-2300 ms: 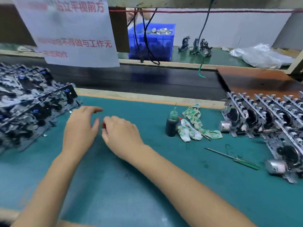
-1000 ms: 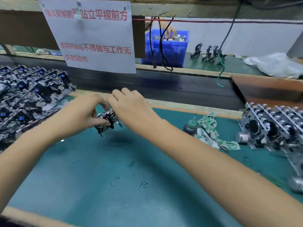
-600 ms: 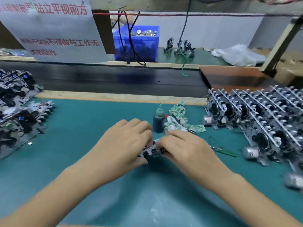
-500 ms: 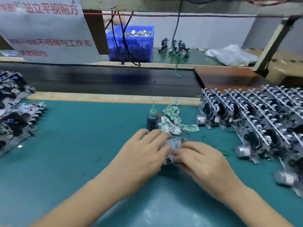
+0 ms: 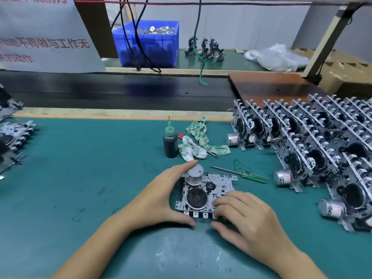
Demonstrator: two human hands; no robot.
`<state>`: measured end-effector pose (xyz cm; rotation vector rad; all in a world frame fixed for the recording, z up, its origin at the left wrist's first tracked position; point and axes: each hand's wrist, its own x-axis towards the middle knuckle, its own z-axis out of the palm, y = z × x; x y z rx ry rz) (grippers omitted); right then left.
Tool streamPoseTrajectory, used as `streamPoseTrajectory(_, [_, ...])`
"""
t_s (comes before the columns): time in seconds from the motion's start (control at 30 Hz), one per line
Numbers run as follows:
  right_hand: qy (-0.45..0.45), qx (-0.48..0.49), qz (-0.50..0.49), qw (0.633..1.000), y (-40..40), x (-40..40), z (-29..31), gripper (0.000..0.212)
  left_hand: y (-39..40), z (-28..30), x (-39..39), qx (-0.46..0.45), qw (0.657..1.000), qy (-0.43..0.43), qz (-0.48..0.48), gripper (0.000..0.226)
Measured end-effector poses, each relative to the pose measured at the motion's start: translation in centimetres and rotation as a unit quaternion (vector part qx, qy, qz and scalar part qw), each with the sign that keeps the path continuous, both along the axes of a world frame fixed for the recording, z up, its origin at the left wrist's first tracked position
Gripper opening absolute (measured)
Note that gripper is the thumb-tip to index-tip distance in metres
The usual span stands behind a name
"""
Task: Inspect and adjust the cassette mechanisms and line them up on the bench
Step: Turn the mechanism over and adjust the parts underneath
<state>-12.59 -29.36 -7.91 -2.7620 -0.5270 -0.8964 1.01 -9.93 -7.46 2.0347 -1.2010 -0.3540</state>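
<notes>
A cassette mechanism (image 5: 209,193) lies flat on the green mat, its black flywheel and silver motor facing up. My left hand (image 5: 161,198) grips its left side, fingertips by the motor and thumb at the near edge. My right hand (image 5: 243,220) holds its near right corner, fingers curled over the plate and thumb under the front edge. Rows of finished mechanisms (image 5: 314,150) stand on edge at the right. A pile of other mechanisms (image 5: 12,137) lies at the left edge.
A dark oil bottle with a green nozzle (image 5: 170,142), a green-patterned rag (image 5: 198,140) and a green-handled screwdriver (image 5: 241,174) lie just beyond the mechanism. A black conveyor belt (image 5: 120,91) runs behind the mat. A blue parts bin (image 5: 148,42) sits farther back.
Both hands carried a mechanism from the left pile to the middle of the mat and laid it flat, flywheel up. The hands have spread apart to its two sides.
</notes>
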Motion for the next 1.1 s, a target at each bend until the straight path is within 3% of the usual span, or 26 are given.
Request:
streamPoseTrajectory(0.2, [0.01, 0.14, -0.036, 0.99, 0.0, 0.1, 0.0, 0.038, 0.0, -0.6, -0.5, -0.015, 1.0, -0.01, 0.019, 0.106])
streamPoseTrajectory(0.37, [0.032, 0.245, -0.08, 0.966, -0.4, 0.3, -0.1, 0.023, 0.1, -0.5, -1.1, -0.009, 0.999, -0.011, 0.029, 0.109])
streamPoseTrajectory(0.47, [0.043, 0.296, -0.108, 0.948, -0.7, 0.3, -0.2, 0.016, -0.5, -0.5, -1.7, -0.016, 0.997, -0.06, 0.05, 0.102])
streamPoseTrajectory(0.57, [0.056, 0.321, -0.13, 0.937, -0.9, 0.4, -0.3, 0.012, -0.9, -0.4, -1.9, -0.016, 0.995, -0.072, 0.061, 0.098])
streamPoseTrajectory(0.7, [0.071, 0.334, -0.139, 0.93, -0.9, 0.5, -0.4, 0.013, -0.3, -0.5, -1.4, -0.019, 0.999, -0.032, 0.035, 0.112])
streamPoseTrajectory(0.83, [0.087, 0.339, -0.145, 0.926, -0.9, 0.5, -0.4, 0.012, -0.3, -0.6, -1.3, -0.03, 0.999, -0.025, 0.03, 0.112])
streamPoseTrajectory(1.1, [0.079, 0.384, -0.148, 0.908, -0.8, 0.6, 0.0, 0.021, -0.4, -0.8, -1.7, -0.074, 0.992, -0.103, 0.013, 0.109])
